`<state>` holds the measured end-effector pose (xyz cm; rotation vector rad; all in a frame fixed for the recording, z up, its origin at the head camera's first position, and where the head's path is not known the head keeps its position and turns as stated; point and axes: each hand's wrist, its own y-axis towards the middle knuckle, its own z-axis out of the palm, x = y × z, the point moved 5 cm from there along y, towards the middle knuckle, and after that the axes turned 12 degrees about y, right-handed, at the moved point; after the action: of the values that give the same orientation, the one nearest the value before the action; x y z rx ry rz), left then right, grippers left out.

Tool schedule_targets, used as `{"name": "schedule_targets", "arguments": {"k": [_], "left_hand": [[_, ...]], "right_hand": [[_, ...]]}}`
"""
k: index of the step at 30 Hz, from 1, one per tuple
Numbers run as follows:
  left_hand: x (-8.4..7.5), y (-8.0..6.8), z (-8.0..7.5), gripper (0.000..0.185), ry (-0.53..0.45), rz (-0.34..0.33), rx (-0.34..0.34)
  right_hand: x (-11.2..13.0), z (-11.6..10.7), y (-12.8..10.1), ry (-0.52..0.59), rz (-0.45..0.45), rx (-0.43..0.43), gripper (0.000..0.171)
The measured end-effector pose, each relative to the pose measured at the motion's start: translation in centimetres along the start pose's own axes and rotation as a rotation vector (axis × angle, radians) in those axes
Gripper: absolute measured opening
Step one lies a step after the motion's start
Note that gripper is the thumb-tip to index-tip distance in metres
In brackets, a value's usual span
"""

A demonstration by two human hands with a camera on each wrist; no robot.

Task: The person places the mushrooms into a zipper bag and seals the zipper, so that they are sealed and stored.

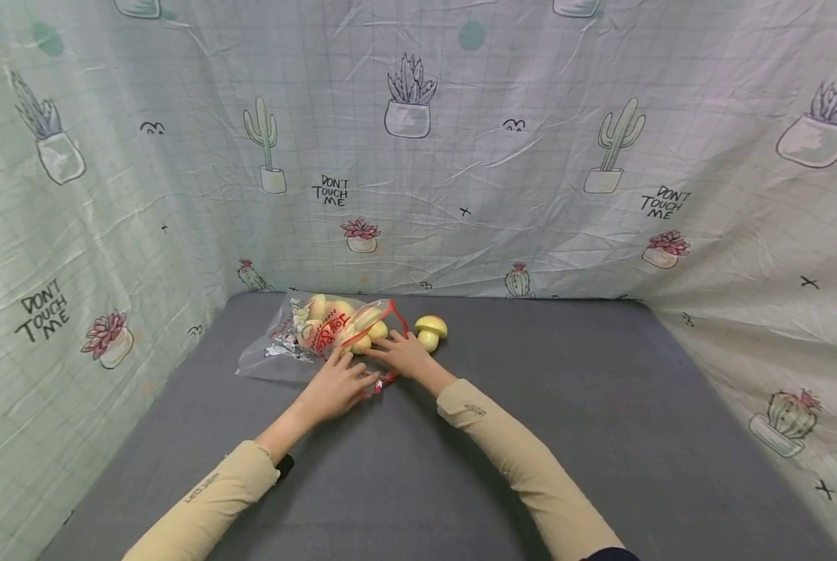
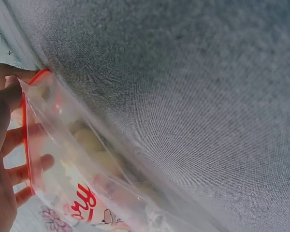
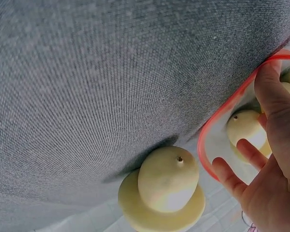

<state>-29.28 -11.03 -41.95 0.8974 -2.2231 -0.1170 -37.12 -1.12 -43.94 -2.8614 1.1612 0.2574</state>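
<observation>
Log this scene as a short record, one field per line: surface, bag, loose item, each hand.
surface: grey cloth mat, cactus-print sheet behind and at the sides
bag: clear zip bag with red rim, lying on the mat, mouth open, yellow toy pieces inside
loose item: yellow toy mushroom on the mat, just right of the bag mouth
left hand: grip on the bag's red rim
right hand: at the bag mouth, thumb on the rim, fingers spread

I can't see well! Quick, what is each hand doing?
Left hand: gripping the red-rimmed mouth of the clear plastic bag of yellow toy mushrooms.
Right hand: pinching the same red rim, beside the loose yellow toy mushroom.
</observation>
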Motion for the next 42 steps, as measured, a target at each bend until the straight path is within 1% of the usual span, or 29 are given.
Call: {"name": "schedule_targets", "arguments": {"k": [4, 6, 12, 16, 20, 25, 29, 33, 37, 42], "left_hand": [[0.2, 0.0, -0.2, 0.034, -0.003, -0.028, 0.002], [0.3, 0.0, -0.2, 0.034, -0.013, -0.035, -0.007], [-0.1, 0.0, -0.3, 0.032, -0.03, -0.036, -0.029], [-0.1, -0.1, -0.1, 0.032, -0.038, -0.038, -0.04], [0.0, -0.2, 0.3, 0.033, -0.03, -0.038, -0.063], [0.1, -0.4, 0.5, 0.033, -0.019, -0.045, -0.103], [0.1, -0.5, 0.5, 0.034, -0.032, -0.05, -0.131], [0.1, -0.6, 0.6, 0.035, -0.054, -0.06, -0.122], [0.1, -0.6, 0.3, 0.035, -0.089, -0.065, -0.112], [0.2, -0.6, 0.3, 0.035, -0.099, -0.059, -0.104]], "right_hand": [[-0.1, 0.1, 0.1, -0.006, 0.015, 0.026, 0.072], [-0.1, 0.1, 0.0, 0.012, 0.013, 0.029, 0.072], [-0.4, 0.2, -0.6, 0.093, -0.028, -0.019, 0.068], [-0.7, 0.1, -1.1, 0.124, -0.054, -0.07, 0.061], [-1.2, -0.4, -1.8, 0.186, -0.073, -0.138, 0.053], [-2.3, -0.9, -3.0, 0.234, -0.054, -0.214, 0.045], [-3.2, -1.0, -4.0, 0.253, -0.035, -0.267, 0.042], [-4.1, -1.0, -4.9, 0.275, -0.026, -0.33, 0.042], [-5.0, -1.1, -5.6, 0.314, -0.022, -0.395, 0.044], [-6.0, -1.3, -6.0, 0.306, 0.006, -0.445, 0.046]]}}
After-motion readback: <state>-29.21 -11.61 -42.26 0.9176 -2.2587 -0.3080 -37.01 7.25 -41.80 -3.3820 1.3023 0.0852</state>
